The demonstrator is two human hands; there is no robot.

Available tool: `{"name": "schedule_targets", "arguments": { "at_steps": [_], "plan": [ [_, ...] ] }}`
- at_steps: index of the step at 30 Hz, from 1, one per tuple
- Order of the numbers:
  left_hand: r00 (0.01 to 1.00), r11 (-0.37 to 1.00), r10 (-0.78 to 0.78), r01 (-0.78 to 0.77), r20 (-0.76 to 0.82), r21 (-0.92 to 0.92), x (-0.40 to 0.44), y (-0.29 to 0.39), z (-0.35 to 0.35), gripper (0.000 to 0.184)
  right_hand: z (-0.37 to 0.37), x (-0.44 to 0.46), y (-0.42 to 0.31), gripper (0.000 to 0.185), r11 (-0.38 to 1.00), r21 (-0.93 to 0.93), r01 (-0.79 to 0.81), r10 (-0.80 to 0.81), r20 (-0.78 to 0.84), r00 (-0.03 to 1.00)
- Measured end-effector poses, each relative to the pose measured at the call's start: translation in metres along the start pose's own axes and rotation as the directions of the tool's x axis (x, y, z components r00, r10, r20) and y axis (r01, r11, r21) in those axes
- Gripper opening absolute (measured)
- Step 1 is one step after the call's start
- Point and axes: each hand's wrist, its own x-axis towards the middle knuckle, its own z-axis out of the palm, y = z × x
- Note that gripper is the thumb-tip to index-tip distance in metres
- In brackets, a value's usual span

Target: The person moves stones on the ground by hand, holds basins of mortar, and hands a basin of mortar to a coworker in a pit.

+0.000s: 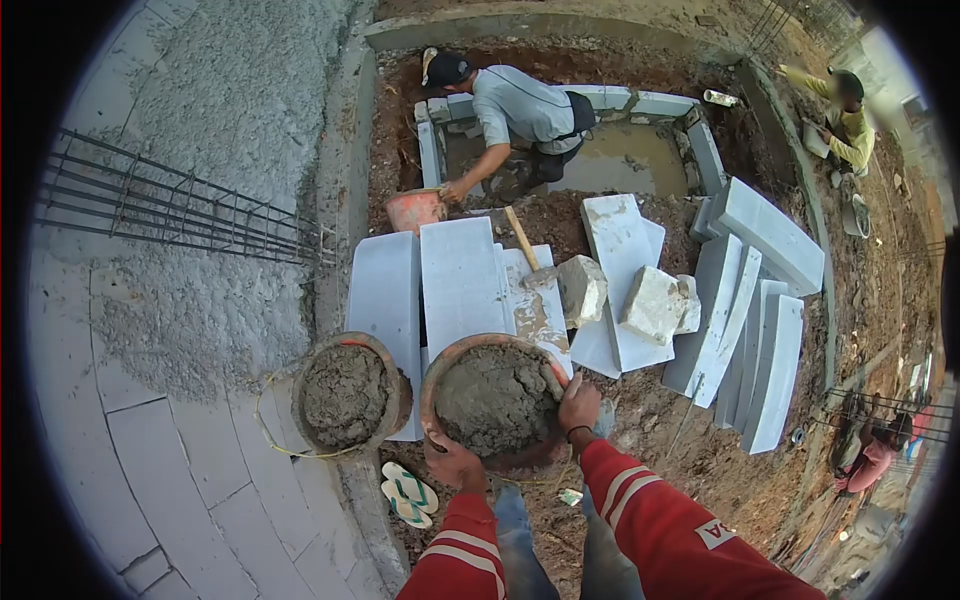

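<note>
Wet grey mortar fills a round bucket (497, 400) in front of me. My left hand (456, 466) grips its near left rim, and my right hand (580, 402) is closed on its right rim. Left of it, touching or nearly so, stands a second mortar-filled bucket (346, 394). The held bucket's far side is against pale blocks (462, 275). Beyond it a hammer (528, 245) with a wooden handle lies on the blocks, beside rough chunks (650, 305).
A co-worker (530, 105) bends in a water-filled pit (630, 160), one hand at a red bucket (416, 210). Rebar (180, 200) juts from the left. More blocks (765, 235) lie at right. Sandals (408, 494) are near my feet. Other people (850, 120) are at far right.
</note>
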Motion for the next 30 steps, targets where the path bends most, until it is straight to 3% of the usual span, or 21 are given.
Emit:
{"name": "schedule_targets", "arguments": {
  "at_steps": [4, 9, 11, 20, 30],
  "plan": [
    [0.997, 0.986, 0.08, -0.082, -0.018, -0.148, -0.009, 0.011, -0.005, 0.06, -0.004, 0.001, -0.001, 0.054, 1.0, 0.005, -0.023, 0.023, 0.022, 0.999],
    [0.997, 0.994, 0.062, -0.065, -0.045, -0.085, -0.003, -0.002, 0.002, 0.059, -0.006, 0.0, -0.001, 0.055, 0.996, 0.003, -0.089, 0.089, 0.032, 0.996],
    [0.995, 0.993, 0.085, -0.089, -0.052, -0.081, -0.002, -0.003, 0.004, 0.058, -0.001, 0.001, 0.004, 0.055, 1.0, -0.012, 0.016, -0.016, 0.046, 0.999],
    [0.992, 0.992, 0.107, -0.11, -0.06, -0.058, -0.006, -0.002, 0.001, 0.052, -0.008, 0.0, 0.002, 0.052, 0.999, 0.044, -0.032, 0.027, 0.108, 0.994],
    [0.997, 0.998, 0.068, -0.069, -0.042, -0.016, 0.0, -0.01, 0.01, 0.062, -0.008, 0.001, 0.004, 0.05, 0.997, 0.07, -0.035, 0.026, 0.126, 0.992]
  ]
}}
